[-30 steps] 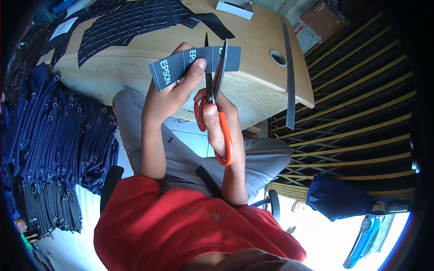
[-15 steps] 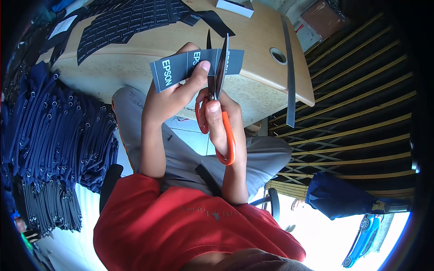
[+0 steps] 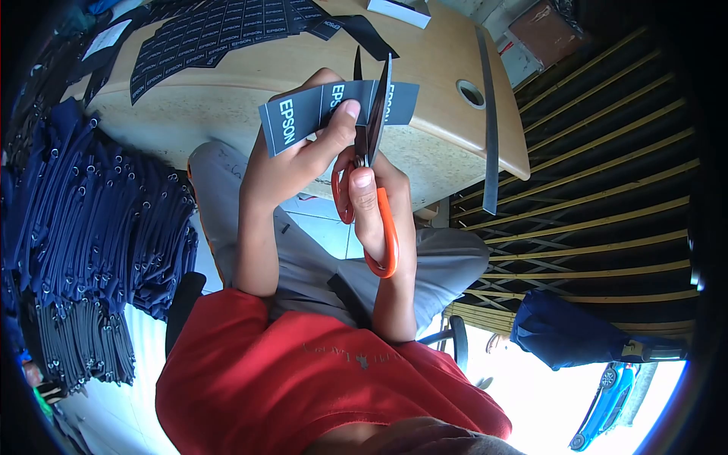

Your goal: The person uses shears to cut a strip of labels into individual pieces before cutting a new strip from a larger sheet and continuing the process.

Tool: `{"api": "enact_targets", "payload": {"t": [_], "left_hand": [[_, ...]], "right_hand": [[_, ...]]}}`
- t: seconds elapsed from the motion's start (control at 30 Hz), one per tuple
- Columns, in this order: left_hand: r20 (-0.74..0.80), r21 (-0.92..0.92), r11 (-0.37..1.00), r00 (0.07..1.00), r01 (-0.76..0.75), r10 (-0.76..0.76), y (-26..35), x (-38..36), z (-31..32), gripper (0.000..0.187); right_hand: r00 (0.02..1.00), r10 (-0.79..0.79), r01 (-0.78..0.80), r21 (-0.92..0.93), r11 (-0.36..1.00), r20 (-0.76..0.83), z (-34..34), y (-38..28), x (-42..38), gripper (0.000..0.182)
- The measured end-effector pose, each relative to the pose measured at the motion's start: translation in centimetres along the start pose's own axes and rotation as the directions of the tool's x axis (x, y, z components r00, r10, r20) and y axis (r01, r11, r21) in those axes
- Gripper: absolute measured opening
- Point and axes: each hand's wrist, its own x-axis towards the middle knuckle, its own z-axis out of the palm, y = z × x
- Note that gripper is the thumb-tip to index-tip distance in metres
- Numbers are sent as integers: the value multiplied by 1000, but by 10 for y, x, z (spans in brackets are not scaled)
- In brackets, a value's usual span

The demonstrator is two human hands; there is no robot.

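Note:
In my left hand is a dark strip of labels printed EPSON in white, pinched between thumb and fingers. My right hand grips scissors with orange handles, thumb through one loop. The blades are apart and point away from me, with the strip between them, right of my left thumb. Part of the strip's lettering is hidden behind the nearer blade. The fingers behind the strip are mostly out of sight.
Sheets of EPSON labels lie on the wooden table, near a small white box and a long dark strip. Stacks of navy straps with metal rings stand at left. A folding gate is at right.
Both hands, with the label strip and scissors, have shifted slightly right in view. The blades remain apart around the strip.

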Motion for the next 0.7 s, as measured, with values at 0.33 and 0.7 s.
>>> {"api": "enact_targets", "payload": {"t": [0.33, 0.7], "left_hand": [[-42, 11, 1000, 999, -23, 23, 2, -2, 4, 16], [-54, 39, 992, 991, -121, 123, 0, -1, 7, 14]], "right_hand": [[1000, -8, 8, -16, 1000, 0, -1, 2, 0, 42], [999, -39, 39, -82, 996, -1, -3, 2, -2, 46]]}}
